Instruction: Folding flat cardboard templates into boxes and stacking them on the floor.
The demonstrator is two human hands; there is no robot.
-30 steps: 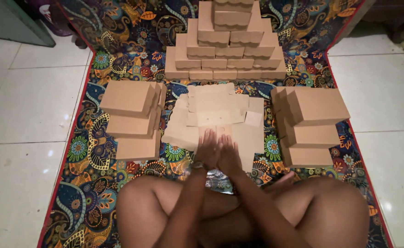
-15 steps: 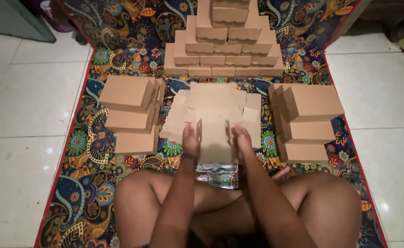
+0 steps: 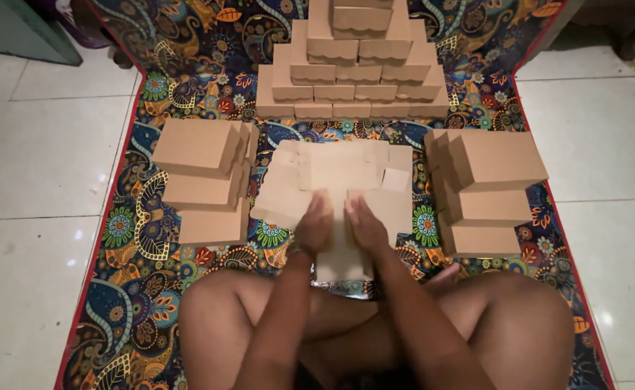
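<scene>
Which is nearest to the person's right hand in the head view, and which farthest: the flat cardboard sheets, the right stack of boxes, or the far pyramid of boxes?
1. Flat cardboard sheets, directly under the right hand, touching it.
2. Right stack of boxes, off to the right on the patterned mat.
3. Far pyramid of boxes, straight ahead at the mat's far end.

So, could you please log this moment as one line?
left hand: flat on cardboard sheet | right hand: flat on it | folded boxes: stacked either side
</scene>
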